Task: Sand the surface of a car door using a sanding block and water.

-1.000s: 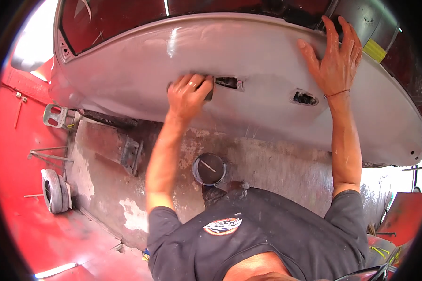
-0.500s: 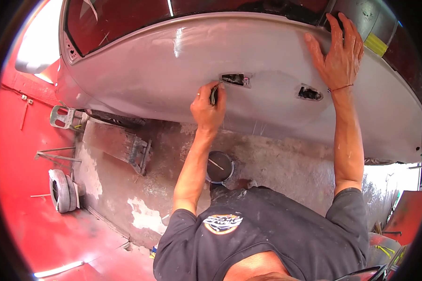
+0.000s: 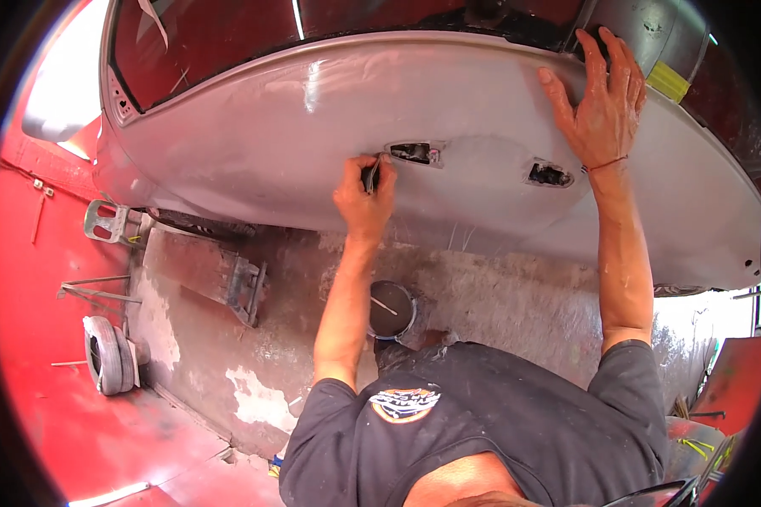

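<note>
While a tyre stands on edge at the left of the frame, a grey car panel spans the top. Just left of upper centre, left hand: fingers clamped on a thin dark pad, pinched between thumb and fingers at the panel; exact contact hidden. Pinch grip presumably gives control near the cut-outs. Bucket on the floor around centre, lower than that hand: dark, murky contents, looks like liquid, depth can't tell; pale stick inside its rim. Likely set near the body for easy reach. Further right, tapered cut-out, then rounded cut-out; both dark inside, contents unclear. Upper right, right hand: fingers spread apart, gripping nothing, laid over the panel's top edge, probably as a brace. Yellow strip just beside it.
</note>
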The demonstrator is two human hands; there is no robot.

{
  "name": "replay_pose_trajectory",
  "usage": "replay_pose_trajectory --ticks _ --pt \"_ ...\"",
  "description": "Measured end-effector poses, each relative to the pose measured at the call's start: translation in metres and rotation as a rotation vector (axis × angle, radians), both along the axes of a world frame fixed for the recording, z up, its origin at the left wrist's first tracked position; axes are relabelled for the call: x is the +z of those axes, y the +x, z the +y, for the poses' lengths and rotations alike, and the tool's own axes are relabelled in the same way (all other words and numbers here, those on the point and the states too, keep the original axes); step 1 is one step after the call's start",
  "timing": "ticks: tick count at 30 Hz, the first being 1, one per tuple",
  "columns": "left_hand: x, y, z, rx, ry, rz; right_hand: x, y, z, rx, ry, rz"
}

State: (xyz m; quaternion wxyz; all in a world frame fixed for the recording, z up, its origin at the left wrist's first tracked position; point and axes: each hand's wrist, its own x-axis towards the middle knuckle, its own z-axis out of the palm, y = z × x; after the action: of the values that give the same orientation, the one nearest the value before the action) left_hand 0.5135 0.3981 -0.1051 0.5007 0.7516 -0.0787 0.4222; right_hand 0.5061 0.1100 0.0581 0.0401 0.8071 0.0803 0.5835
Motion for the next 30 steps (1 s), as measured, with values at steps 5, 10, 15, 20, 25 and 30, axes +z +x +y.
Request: replay_pose_trajectory --ticks 5,10,15,20,25,30 --pt "0.025 0.015 0.027 -0.049 0.326 -0.188 -0.001 -0.001 -0.001 0.014 0.017 0.021" --pt "0.056 0.024 0.041 -0.102 0.857 -0.433 0.002 -0.003 0.002 0.023 0.035 0.020" --pt "0.096 0.028 0.050 -0.216 1.229 -0.457 0.013 -0.019 0.003 -0.078 -0.037 0.037" --pt "0.098 0.033 0.037 -0.244 1.261 -0.560 0.009 -0.018 0.000 -0.001 0.065 0.131" --pt "0.113 0.025 -0.003 -0.331 1.237 -0.594 0.011 -0.017 0.001 0.027 0.072 0.104" --pt "0.123 0.020 -0.039 -0.373 1.321 -0.544 0.008 -0.012 -0.002 0.052 0.087 0.098"
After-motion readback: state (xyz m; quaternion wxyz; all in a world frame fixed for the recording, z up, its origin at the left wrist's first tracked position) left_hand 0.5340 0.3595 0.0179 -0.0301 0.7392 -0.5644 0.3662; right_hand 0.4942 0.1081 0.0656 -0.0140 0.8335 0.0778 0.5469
